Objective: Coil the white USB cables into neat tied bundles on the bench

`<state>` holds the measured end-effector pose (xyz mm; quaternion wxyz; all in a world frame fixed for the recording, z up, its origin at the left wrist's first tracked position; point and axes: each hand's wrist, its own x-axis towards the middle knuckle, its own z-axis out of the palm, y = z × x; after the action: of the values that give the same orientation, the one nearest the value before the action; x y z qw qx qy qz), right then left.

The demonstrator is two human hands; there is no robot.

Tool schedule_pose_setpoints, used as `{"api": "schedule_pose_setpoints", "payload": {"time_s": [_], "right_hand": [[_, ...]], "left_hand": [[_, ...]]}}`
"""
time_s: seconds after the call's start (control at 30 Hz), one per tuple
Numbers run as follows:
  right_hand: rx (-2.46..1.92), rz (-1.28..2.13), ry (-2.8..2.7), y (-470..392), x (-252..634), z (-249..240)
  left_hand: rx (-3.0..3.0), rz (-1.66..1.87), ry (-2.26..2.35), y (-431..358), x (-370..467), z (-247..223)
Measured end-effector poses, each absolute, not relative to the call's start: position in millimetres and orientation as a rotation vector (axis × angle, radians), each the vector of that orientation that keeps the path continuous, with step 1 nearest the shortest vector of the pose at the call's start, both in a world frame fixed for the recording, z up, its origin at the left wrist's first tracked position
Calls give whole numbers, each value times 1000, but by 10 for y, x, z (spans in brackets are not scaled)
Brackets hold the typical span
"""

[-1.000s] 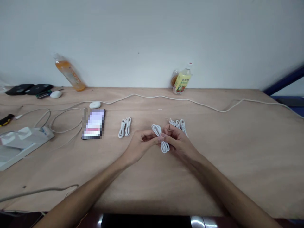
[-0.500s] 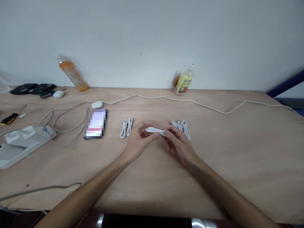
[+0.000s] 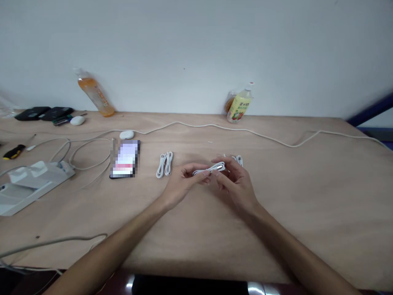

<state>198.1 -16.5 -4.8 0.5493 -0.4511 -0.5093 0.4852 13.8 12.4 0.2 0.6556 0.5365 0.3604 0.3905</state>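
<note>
A bundled white cable (image 3: 211,168) with a metal plug showing is held above the wooden table between both hands. My left hand (image 3: 183,180) pinches its left end between thumb and fingers. At the cable's right end, the thumb and fingers of my right hand (image 3: 236,180) close on it near the plug. Two coiled white cables (image 3: 164,164) lie side by side on the table, left of my left hand. Behind my right hand lie more coiled white cables (image 3: 240,160), mostly hidden by its fingers.
A phone (image 3: 125,159) and a white earbud case (image 3: 127,135) lie left. Farther left are a power strip (image 3: 37,182) and a screwdriver (image 3: 14,152). An orange bottle (image 3: 95,94) and a yellow-labelled bottle (image 3: 240,104) lean at the wall. A long cable (image 3: 245,130) crosses behind.
The held cable has turned so its metal plug now shows. My right hand has shifted slightly right, covering more of the cables behind it. The camera view has moved a little.
</note>
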Motion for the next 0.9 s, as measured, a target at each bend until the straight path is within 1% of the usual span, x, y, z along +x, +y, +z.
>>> {"api": "schedule_pose_setpoints", "payload": {"time_s": [0.5,0.9], "right_hand": [[-1097,1205,-1133,-159,1971,-51],[-1099,1162,-1138,-152,1977,-95]], "left_hand": [[1256,770,777,100,145,-33],[1476,885,911,60,158,-28]]}}
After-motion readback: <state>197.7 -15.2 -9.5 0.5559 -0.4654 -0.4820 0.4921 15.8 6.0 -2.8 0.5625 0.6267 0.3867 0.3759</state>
